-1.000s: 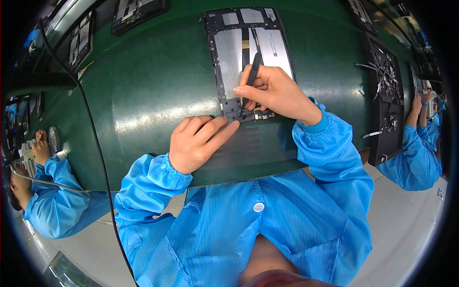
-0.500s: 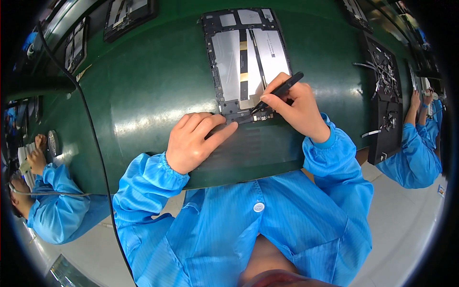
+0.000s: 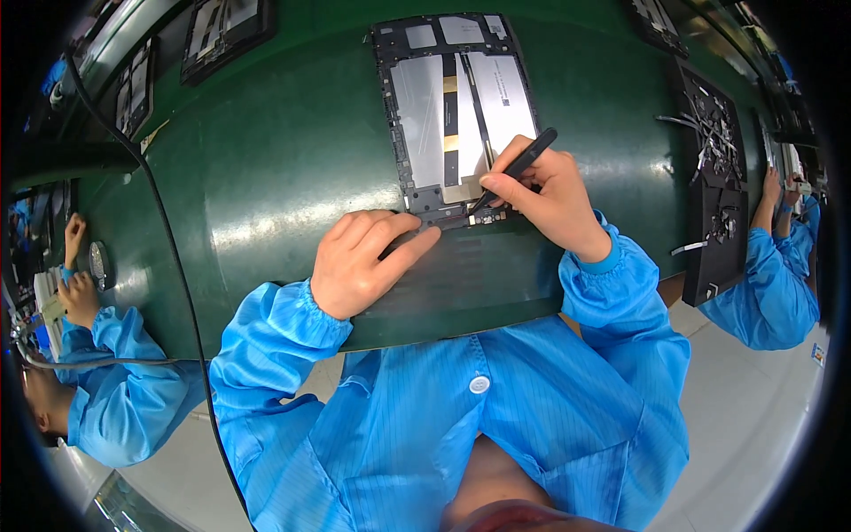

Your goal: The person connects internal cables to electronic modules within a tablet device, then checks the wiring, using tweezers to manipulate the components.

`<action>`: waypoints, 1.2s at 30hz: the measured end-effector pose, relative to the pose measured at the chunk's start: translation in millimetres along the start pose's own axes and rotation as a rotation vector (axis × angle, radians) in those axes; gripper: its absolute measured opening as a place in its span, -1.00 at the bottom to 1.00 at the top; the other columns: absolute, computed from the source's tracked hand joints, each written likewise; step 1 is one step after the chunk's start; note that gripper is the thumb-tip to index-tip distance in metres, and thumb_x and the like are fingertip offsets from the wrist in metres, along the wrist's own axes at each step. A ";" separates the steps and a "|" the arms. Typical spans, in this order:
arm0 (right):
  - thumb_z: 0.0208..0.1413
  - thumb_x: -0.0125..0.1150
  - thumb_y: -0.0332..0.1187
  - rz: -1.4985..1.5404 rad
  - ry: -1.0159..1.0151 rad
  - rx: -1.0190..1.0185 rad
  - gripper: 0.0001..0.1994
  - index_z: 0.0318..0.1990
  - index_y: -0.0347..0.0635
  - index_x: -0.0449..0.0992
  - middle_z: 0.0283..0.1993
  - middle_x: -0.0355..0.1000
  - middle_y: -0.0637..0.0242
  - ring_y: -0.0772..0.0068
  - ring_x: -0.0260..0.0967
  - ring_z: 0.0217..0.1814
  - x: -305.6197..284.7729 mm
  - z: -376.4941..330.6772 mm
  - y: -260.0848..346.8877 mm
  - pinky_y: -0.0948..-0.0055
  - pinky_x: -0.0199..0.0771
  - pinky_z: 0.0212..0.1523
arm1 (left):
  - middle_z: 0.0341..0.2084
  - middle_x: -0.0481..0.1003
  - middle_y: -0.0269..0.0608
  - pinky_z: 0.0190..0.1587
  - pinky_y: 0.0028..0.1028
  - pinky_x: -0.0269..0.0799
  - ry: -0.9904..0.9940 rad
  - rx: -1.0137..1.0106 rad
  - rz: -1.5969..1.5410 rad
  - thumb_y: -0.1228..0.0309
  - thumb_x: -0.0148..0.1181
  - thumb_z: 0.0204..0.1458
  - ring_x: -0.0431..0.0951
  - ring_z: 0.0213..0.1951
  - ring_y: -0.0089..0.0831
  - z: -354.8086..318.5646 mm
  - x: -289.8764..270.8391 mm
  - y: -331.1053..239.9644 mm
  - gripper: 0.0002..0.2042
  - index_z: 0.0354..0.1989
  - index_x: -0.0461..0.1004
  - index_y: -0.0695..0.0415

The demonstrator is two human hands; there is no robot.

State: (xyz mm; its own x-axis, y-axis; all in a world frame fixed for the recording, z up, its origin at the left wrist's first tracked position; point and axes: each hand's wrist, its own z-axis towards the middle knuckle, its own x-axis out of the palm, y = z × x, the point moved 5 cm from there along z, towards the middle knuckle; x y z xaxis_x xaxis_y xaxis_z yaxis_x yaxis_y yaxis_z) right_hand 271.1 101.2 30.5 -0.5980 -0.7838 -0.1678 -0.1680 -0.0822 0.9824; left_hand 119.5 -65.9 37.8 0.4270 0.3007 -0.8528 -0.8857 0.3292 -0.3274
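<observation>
Tablet [image 3: 418,124], its inside bared, lies flat on the green table [image 3: 266,160], with its lower end toward the person. The left hand [image 3: 356,262] rests at the tablet's lower left corner, thumb and forefinger parted, their tips at its edge; whether they pinch it, I cannot tell. The right hand [image 3: 558,202], well apart from the left, is clamped on a black tool [image 3: 534,151] at the tablet's lower right, the tool slanting so that its tip meets or nearly meets the tablet's lower end. A dark strip [image 3: 451,115] with gold patches runs lengthwise between the tablet's silver panels. Well right of the tablet lies a black tray [image 3: 714,226] bearing small parts and loose strips; left of it hangs a black cable [image 3: 170,208].
</observation>
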 end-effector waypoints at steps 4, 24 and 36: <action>0.16 0.34 -0.37 -0.028 -0.001 0.000 -0.85 -0.33 -0.27 0.55 -0.54 0.45 0.44 0.75 0.33 -0.51 0.0 -0.2 -0.5 0.64 0.25 -0.52 | -0.21 0.51 -0.29 -0.21 -0.36 0.49 0.007 0.016 0.027 0.52 0.35 -0.29 0.55 -0.21 -0.31 2.8 0.0 -3.9 -0.47 0.00 0.63 -0.08; 0.17 0.33 -0.36 -0.099 -0.030 -0.066 -0.83 -0.36 -0.27 0.51 -0.58 0.39 0.44 0.74 0.28 -0.57 1.2 -1.2 4.6 0.63 0.20 -0.58 | -0.22 0.47 -0.27 -0.17 -0.32 0.44 0.003 -0.067 0.048 0.42 0.43 -0.17 0.50 -0.17 -0.29 9.1 2.9 -14.4 -0.59 -0.04 0.65 -0.10; 0.28 0.22 -0.38 0.146 -0.054 -0.003 -0.86 -0.23 -0.28 0.54 -0.41 0.48 0.41 0.70 0.39 -0.46 -3.7 -4.5 -1.8 0.64 0.38 -0.45 | -0.23 0.48 -0.25 -0.17 -0.28 0.41 -0.014 -0.108 0.044 0.42 0.46 -0.20 0.49 -0.19 -0.25 -0.1 -5.3 -5.5 -0.59 -0.07 0.66 -0.14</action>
State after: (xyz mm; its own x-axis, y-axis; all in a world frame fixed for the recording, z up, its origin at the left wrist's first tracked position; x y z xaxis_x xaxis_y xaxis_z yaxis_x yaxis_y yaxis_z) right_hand 277.1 101.5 29.8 -0.6569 -0.7535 -0.0272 -0.0739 0.0284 0.9969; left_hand 122.1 -69.4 44.0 0.3893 0.3253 -0.8618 -0.9178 0.2169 -0.3327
